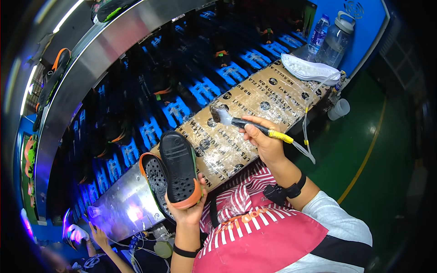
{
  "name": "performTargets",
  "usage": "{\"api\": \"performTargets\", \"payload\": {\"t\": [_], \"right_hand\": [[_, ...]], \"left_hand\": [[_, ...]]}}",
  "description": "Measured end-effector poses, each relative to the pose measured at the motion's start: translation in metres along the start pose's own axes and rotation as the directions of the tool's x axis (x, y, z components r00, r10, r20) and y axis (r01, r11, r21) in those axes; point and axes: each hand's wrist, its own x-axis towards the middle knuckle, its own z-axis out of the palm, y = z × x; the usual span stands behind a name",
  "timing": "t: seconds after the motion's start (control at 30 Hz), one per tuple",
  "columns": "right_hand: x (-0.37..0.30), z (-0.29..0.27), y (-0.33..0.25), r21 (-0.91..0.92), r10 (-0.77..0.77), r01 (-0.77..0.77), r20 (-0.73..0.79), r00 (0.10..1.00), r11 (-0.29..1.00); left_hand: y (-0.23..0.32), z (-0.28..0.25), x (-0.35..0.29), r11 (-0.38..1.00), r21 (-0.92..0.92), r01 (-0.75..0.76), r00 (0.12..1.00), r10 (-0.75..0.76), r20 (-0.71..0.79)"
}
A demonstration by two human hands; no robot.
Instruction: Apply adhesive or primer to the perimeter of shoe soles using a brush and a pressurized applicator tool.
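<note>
My left hand grips a shoe by its heel end. Its upper surface is black with small holes, and the heel is orange. Directly left of it is a second black shoe with an orange edge; whether my fingers also touch that one is hidden. Over the cardboard, my right hand holds a brush by its black and yellow handle. The brush's dark bristle end points up and left, apart from the shoes. A thin clear tube runs from the handle's rear end.
Printed cardboard wrapped in clear film covers the bench. Behind it stand rows of blue supports. A white sole, a water bottle and a large clear jug stand far right. Another person's hand is at lower left.
</note>
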Motion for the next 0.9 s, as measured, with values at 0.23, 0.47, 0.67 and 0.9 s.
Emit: {"api": "performTargets", "payload": {"t": [0.23,0.47,0.67,0.9], "right_hand": [[-0.009,0.014,-0.019,-0.035,0.016,-0.012,0.138,0.990,0.999],[-0.024,0.041,-0.055,-0.124,-0.056,0.101,0.325,0.944,0.987],[-0.020,0.078,-0.050,-0.292,-0.525,0.695,0.484,0.700,0.657],[-0.035,0.095,-0.035,-0.352,-0.519,0.830,0.655,0.549,0.433]], "left_hand": [[-0.016,-0.001,-0.005,0.959,0.282,-0.024,0.954,-0.063,0.294],[-0.018,-0.008,-0.004,0.956,0.294,-0.007,0.903,-0.121,0.413],[-0.028,-0.021,-0.003,0.964,0.257,-0.064,0.953,-0.018,0.304],[-0.037,-0.014,-0.012,0.942,0.330,-0.062,0.947,-0.049,0.317]]}}
